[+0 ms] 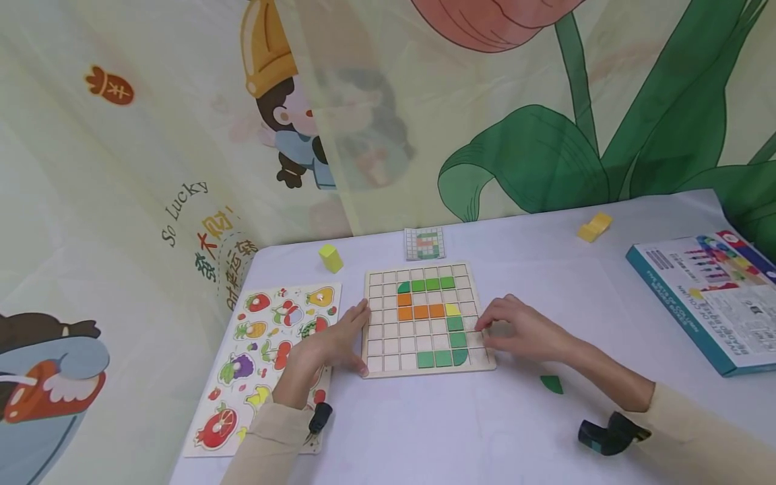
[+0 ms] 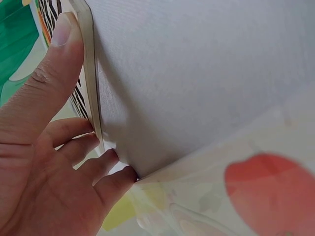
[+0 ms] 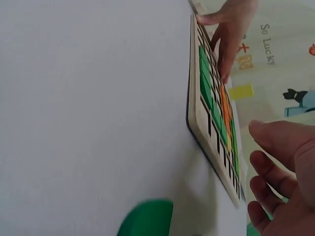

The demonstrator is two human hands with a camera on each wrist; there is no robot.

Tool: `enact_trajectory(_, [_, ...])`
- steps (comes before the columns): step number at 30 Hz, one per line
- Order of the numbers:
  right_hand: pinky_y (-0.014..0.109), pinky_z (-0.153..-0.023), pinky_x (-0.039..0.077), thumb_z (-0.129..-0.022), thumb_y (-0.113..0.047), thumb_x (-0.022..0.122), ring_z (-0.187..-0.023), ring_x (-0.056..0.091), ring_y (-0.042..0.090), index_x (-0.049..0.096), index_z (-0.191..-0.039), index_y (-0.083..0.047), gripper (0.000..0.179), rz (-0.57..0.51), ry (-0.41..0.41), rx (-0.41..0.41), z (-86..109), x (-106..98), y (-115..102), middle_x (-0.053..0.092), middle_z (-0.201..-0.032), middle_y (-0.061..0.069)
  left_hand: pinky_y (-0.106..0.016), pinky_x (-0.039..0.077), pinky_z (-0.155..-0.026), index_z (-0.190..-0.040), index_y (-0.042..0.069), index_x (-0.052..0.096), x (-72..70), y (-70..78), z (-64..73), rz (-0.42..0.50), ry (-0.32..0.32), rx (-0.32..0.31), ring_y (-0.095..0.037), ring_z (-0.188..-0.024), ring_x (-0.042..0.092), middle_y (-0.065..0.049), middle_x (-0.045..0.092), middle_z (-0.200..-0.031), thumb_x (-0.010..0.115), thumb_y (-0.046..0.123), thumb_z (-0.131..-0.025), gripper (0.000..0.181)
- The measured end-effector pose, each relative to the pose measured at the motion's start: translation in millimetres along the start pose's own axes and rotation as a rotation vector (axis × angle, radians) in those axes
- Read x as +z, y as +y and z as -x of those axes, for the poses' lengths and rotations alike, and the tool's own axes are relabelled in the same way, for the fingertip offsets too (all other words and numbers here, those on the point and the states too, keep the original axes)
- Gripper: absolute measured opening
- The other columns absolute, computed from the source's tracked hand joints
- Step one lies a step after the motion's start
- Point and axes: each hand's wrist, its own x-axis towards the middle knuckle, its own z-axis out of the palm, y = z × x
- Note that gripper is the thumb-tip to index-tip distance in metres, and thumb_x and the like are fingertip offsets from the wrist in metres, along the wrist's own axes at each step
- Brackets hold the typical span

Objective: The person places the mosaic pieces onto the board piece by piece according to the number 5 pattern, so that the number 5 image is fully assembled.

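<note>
A wooden grid board (image 1: 382,343) lies on the table with square tiles set in its cells: green tiles (image 1: 433,284), orange tiles (image 1: 421,312) and one yellow tile (image 1: 453,309). Along the board's left edge rests my left hand (image 1: 332,343), thumb and fingers spread; the left wrist view shows the thumb (image 2: 61,73) touching the rim (image 2: 90,64). My right hand (image 1: 526,330) is beside the right edge, fingers loosely bent. In the right wrist view that hand (image 3: 285,172) holds nothing visible. A loose green rounded piece (image 1: 552,384) lies below it.
A fruit picture board (image 1: 242,397) lies at left, partly under my left forearm. Behind the grid board is a small pattern card (image 1: 424,244). A yellow-green block (image 1: 331,258) and yellow pieces (image 1: 595,228) stand at the back. A teal-edged box (image 1: 715,303) lies at right.
</note>
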Motion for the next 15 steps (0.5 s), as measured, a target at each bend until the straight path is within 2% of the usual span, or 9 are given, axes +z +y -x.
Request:
enact_trajectory(7, [0.022, -0.081, 0.052, -0.079, -0.030, 0.079, -0.097, 0.050, 0.008, 0.070, -0.100, -0.030, 0.023, 0.094, -0.174, 0.004, 33.7, -27.5, 33.3, 0.061, -0.101, -0.016, -0.049, 0.032, -0.116, -0.156, 0.011, 0.020, -0.4, 2.3, 0.7, -0.016, -0.002, 0.002, -0.026, -0.152, 0.008, -0.001, 0.003, -0.166, 0.086, 0.018, -0.071, 0.108])
enact_trajectory(12, [0.019, -0.078, 0.049, -0.075, -0.037, 0.081, -0.092, 0.046, 0.001, 0.069, -0.098, -0.035, 0.027, 0.153, -0.218, -0.028, 56.3, -32.9, 51.9, 0.058, -0.096, -0.020, -0.049, 0.033, -0.115, -0.156, 0.012, 0.019, -1.1, 3.9, 2.3, -0.014, -0.009, -0.010, -0.026, -0.152, 0.008, 0.000, 0.003, -0.166, 0.086, 0.018, -0.071, 0.108])
enact_trajectory(15, [0.018, -0.077, 0.048, -0.074, -0.041, 0.081, -0.091, 0.044, -0.001, 0.068, -0.099, -0.037, 0.029, 0.162, -0.224, -0.019, 66.3, -32.8, 59.1, 0.054, -0.095, -0.021, -0.049, 0.033, -0.115, -0.156, 0.012, 0.019, -1.2, 4.2, 2.6, -0.013, -0.009, -0.013, -0.026, -0.152, 0.008, -0.001, 0.003, -0.166, 0.086, 0.018, -0.071, 0.108])
